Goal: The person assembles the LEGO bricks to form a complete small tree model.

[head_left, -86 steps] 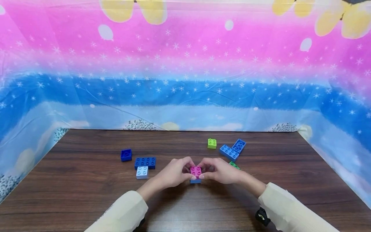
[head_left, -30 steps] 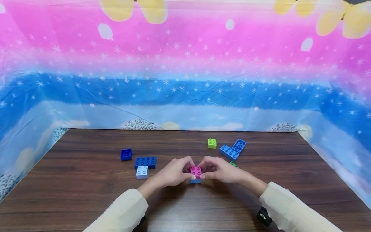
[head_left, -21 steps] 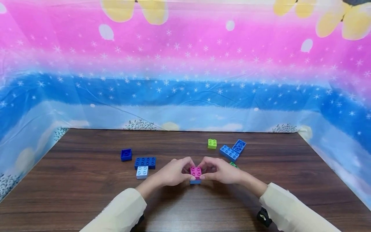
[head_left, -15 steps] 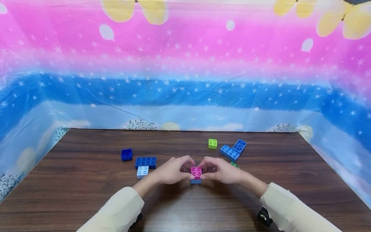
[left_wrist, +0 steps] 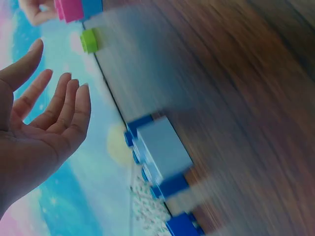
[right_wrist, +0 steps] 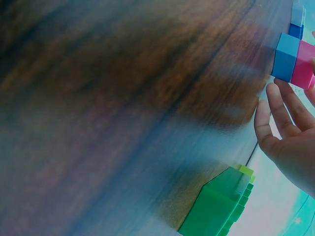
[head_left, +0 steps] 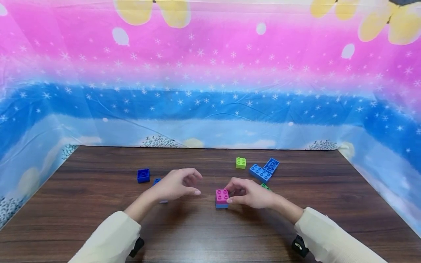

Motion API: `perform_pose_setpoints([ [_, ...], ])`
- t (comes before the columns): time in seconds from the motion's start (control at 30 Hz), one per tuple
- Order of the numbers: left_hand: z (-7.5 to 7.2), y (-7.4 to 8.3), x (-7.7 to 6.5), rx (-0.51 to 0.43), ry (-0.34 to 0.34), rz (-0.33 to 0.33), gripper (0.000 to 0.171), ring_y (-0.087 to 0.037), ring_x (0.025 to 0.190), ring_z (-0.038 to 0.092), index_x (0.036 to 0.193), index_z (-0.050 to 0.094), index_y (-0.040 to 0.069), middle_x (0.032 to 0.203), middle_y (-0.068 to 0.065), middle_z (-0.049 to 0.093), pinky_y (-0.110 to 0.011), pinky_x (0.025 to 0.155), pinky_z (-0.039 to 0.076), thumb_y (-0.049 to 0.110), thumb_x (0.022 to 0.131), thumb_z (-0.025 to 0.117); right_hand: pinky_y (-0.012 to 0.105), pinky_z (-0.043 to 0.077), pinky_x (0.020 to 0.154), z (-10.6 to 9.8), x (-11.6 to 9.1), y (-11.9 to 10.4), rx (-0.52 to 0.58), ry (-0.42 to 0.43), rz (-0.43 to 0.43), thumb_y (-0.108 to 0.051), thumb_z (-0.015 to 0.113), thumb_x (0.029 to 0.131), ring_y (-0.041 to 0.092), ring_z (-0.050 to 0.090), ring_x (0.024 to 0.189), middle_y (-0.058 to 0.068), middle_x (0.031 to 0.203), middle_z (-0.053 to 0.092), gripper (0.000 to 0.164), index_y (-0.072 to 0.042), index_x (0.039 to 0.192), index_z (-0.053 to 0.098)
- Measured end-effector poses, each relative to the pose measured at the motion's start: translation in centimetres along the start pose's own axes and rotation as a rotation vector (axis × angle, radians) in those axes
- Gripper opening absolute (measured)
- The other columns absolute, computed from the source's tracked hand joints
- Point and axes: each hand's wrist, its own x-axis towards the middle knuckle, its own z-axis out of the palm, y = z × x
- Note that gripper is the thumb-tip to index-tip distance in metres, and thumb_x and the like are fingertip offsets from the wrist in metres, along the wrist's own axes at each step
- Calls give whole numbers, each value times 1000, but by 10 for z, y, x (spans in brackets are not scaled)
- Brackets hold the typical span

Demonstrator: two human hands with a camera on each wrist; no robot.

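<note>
At mid-table a pink 2x2 toy brick (head_left: 222,195) sits on a blue brick (head_left: 222,206) as a small upright stack. My right hand (head_left: 253,193) pinches the pink brick from its right side, thumb at the front corner and index finger at the back. My left hand (head_left: 174,185) is off to the left of the stack, fingers relaxed and nothing in them. It partly hides a long dark blue brick (head_left: 156,181) and a pale blue brick (head_left: 163,201). In the left wrist view, the pale brick (left_wrist: 165,150) stands in front of the long one.
A small dark blue brick (head_left: 143,175) lies on its side at left. Toward the back right are a lime brick (head_left: 241,163) and two blue bricks (head_left: 260,173), one tipped over. A green brick (head_left: 265,187) shows behind my right hand. A patterned cloth (head_left: 210,109) encloses the table.
My left hand has let go of the pink brick and moved left, over the dark blue and pale bricks. My right hand and the stack have stayed in place.
</note>
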Motion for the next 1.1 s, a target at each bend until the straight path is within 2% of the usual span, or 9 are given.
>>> perform_pose_setpoints([
  [0.13,-10,-10,-12,30,49,0,34,-23,91,57,109,60,8,103,-10,60,-36,74,46,23,81,70,31,44,82,0,0,1,-2,-2,7,-18,60,90,19,56,98,-2,104,60,22,-13,110,55],
  [0.33,-20,-27,-31,55,91,-16,33,-16,77,52,109,60,6,92,-5,58,-33,65,43,21,81,71,33,44,84,-1,1,1,1,-2,11,-21,60,90,17,55,100,-3,104,60,22,-15,110,55],
  [0.57,-28,-41,-46,62,125,-75,31,-16,71,47,105,61,5,84,-5,53,-30,59,40,14,78,73,36,44,85,-1,0,1,-9,1,3,-22,60,90,17,56,100,-3,105,60,21,-15,110,55],
  [0.8,-32,-48,-54,121,152,-93,32,-14,67,44,101,62,2,79,-2,51,-28,58,38,12,74,76,35,44,85,-1,0,2,-11,-1,8,-21,59,90,17,56,99,-3,105,60,21,-15,110,55],
  [1.1,-32,-54,-57,144,134,-111,30,-14,64,43,99,63,2,77,-2,50,-27,56,37,10,72,76,36,44,86,-1,0,2,-15,4,12,-22,60,90,16,55,100,-3,105,59,22,-16,110,55],
])
